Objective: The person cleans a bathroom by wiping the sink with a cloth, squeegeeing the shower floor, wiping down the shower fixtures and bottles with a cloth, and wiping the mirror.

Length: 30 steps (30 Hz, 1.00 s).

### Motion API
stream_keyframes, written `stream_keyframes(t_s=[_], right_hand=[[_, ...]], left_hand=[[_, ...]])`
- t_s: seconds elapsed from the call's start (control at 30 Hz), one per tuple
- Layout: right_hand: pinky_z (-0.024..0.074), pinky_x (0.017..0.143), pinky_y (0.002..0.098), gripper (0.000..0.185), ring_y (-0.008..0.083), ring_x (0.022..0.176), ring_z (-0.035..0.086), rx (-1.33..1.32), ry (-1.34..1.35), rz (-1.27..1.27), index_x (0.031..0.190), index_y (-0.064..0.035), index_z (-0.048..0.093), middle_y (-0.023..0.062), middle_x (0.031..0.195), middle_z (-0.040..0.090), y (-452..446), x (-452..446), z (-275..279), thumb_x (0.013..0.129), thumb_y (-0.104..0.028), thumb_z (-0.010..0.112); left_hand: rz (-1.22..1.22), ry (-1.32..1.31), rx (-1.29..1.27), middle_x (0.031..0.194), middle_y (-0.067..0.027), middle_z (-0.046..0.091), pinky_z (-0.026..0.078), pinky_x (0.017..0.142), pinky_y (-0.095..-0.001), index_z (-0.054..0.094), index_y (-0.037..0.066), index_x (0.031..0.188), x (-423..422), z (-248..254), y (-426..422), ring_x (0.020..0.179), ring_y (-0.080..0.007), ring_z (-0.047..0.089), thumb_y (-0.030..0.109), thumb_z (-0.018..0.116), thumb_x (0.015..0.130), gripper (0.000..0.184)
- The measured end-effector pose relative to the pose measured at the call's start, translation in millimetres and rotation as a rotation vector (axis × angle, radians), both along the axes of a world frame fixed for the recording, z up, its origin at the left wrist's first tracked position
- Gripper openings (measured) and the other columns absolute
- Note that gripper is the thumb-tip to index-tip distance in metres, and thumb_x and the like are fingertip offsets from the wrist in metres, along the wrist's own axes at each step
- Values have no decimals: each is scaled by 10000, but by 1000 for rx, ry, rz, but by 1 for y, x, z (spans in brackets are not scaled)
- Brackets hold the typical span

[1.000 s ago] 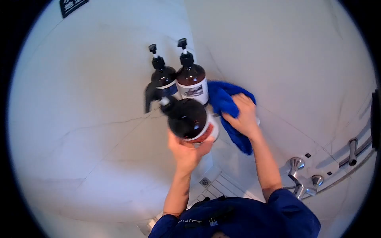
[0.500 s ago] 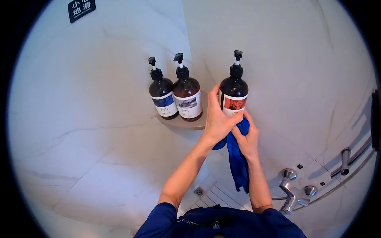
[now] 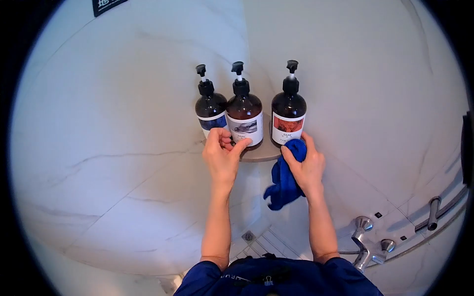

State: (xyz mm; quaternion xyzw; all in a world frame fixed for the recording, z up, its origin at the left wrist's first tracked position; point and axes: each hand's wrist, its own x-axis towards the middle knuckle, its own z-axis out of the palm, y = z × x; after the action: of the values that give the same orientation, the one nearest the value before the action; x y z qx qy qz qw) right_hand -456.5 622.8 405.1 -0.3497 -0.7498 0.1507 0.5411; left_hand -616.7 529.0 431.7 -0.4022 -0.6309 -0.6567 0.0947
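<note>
Three dark pump bottles stand upright on a corner shelf [image 3: 260, 156]: a blue-labelled bottle [image 3: 211, 105] at the left, a grey-labelled bottle [image 3: 245, 108] beside it, and a red-labelled bottle [image 3: 289, 106] apart at the right. My left hand [image 3: 220, 157] is in front of the left two, thumb and curled fingers apart, nothing in its grip. Its thumb tip overlaps the grey-labelled bottle's lower edge; contact is unclear. A blue cloth [image 3: 284, 183] is bunched in my right hand [image 3: 307, 165], just below the red-labelled bottle, and hangs below the shelf.
Marbled wall panels meet in a corner behind the shelf. A chrome shower mixer [image 3: 364, 237] and a metal bar [image 3: 434, 213] are on the right wall. A floor drain [image 3: 248, 237] lies below, and a dark sign [image 3: 106, 5] is at upper left.
My left hand has let go of the red-labelled bottle and moved left to the other two. That bottle now rests on the shelf. My right hand keeps the cloth.
</note>
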Motion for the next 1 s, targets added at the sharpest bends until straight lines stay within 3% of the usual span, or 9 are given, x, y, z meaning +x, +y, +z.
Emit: stream_keyframes(t_s=[0.03,0.3,0.53,0.6,0.63,0.73,0.87,0.93,1.0], right_hand=[[498,635,411,525,344,690,641,11,-1,4,1121,-20,544,199,759,646,-1,-1,3,727,-330,700],[489,606,437,520,367,652,628,0,-180,-94,1111,-34,560,204,702,633,-7,-1,15,734,-374,672],[490,590,447,508,373,632,622,52,-224,-99,1116,-48,561,202,680,629,-2,-3,12,738,-373,656],[489,589,449,507,375,631,622,57,-228,-105,1118,-52,561,201,682,629,-1,-7,15,738,-375,652],[489,587,451,506,376,631,621,45,-237,-112,1120,-55,561,200,683,630,-2,-5,13,739,-377,649],[487,586,454,500,380,628,619,21,-235,-90,1121,-62,561,201,682,629,-3,-6,15,738,-371,649],[485,585,455,496,381,630,618,39,-233,-94,1120,-63,560,202,680,627,-1,-7,15,737,-366,649],[488,586,446,494,372,629,621,35,-241,-107,1115,-58,561,196,679,628,-3,-8,15,736,-363,649],[489,586,439,494,365,626,623,47,-241,-111,1114,-55,562,192,679,629,-1,-9,13,736,-362,648]], left_hand=[[-17,-2,41,651,28,482,392,539,-194,513,16,780,-5,-4,5,592,-66,433,71,814,632,339],[-164,-43,92,611,19,543,395,511,-189,548,20,698,-11,-12,16,561,-42,470,34,782,661,237],[-180,-44,122,612,3,539,385,487,-197,562,15,705,-13,-14,11,540,-56,463,89,813,632,272],[206,3,353,685,-2,542,397,525,-211,581,30,799,-12,-4,8,596,-75,483,113,818,635,300],[236,115,373,850,-47,560,420,605,-258,585,35,931,-16,5,7,749,-137,526,132,809,647,375],[203,297,391,1003,-101,543,442,722,-318,564,23,1039,-18,42,5,906,-225,525,136,798,654,465],[307,446,420,1119,-148,534,426,856,-350,525,-9,1130,-17,54,17,1037,-264,518,139,786,664,554],[84,527,392,1193,-193,506,399,929,-369,483,-17,1203,-10,57,29,1102,-285,499,143,776,675,625],[65,568,387,1211,-234,500,404,926,-367,392,-20,1301,-3,63,41,1132,-312,496,93,735,711,692]])
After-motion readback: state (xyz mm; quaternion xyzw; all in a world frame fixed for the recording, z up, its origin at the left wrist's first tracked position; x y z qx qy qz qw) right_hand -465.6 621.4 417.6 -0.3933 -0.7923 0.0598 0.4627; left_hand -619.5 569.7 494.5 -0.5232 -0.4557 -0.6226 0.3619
